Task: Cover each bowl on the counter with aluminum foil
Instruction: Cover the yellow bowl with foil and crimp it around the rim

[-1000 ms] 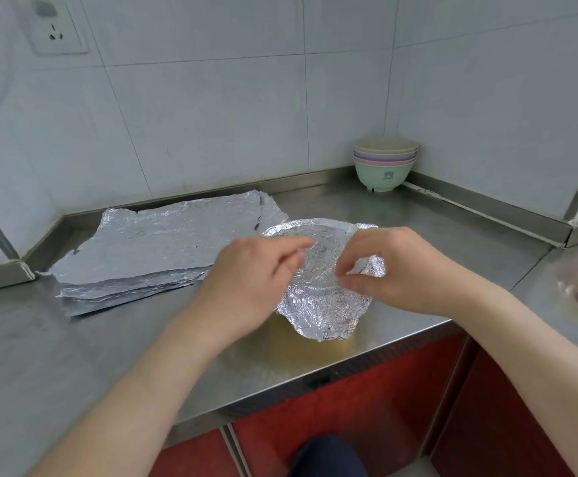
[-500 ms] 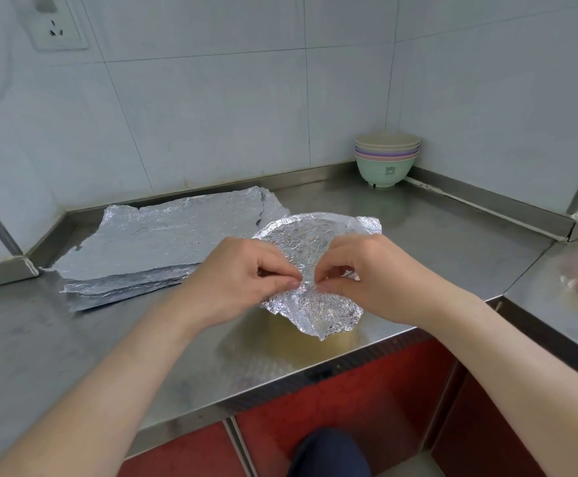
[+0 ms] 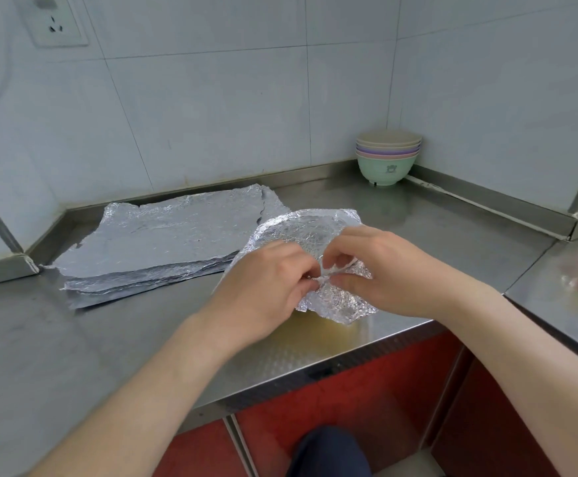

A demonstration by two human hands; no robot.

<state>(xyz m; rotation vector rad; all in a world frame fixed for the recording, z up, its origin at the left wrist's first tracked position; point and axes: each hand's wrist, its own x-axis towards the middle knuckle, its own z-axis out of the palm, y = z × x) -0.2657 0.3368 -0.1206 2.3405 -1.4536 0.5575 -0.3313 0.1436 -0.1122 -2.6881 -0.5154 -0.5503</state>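
White tiled walls (image 3: pixel 212 108), steel counter (image 3: pixel 40 339), red cabinets (image 3: pixel 366 401).

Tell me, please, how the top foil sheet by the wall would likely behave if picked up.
The top foil sheet looks thin and already crinkled, so it would probably flop and crease further. Its ragged edges suggest it tears easily.

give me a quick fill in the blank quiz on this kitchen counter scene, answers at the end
1. The left hand and right hand pinch the crinkled ____ wrapped over the near bowl.
2. The lowest bowl in the stack of bowls in the corner is ____.
3. The flat pile of sheets lies to the ____ of both hands.
4. The cabinet doors under the counter are ____.

Missing words: foil, green, left, red.
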